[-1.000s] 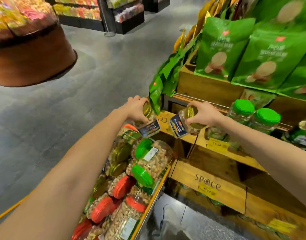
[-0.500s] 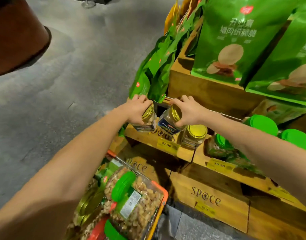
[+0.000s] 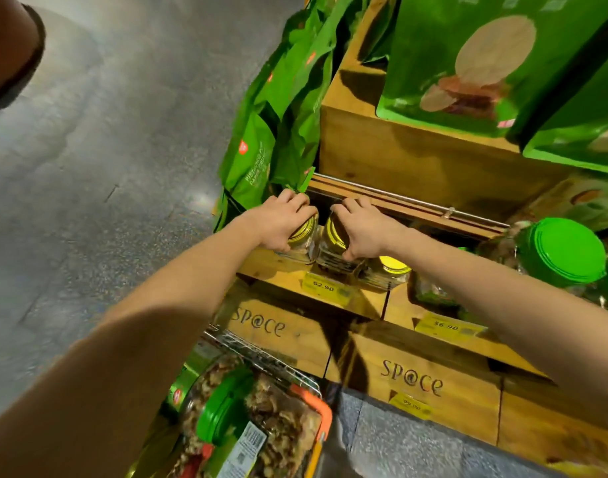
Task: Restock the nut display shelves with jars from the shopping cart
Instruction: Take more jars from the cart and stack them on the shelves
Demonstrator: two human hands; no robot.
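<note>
Gold-lid jar (image 3: 303,234) clasped in left grip (image 3: 281,219); second jar (image 3: 332,236) in right grip (image 3: 364,227); lids half-hidden.

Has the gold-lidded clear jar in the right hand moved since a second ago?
Yes: the gold-lidded clear jar came down to the wooden shelf, behind the yellow 62.90 price tag.

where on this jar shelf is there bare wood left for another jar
One bare patch: a corner of the wooden shelf, between its left end and the left gold-lidded jar gripped by the left hand. Rightward is crowded: the middle gold-lidded jar in the right hand, a third gold-lidded jar, then large green-lidded jars.
</note>
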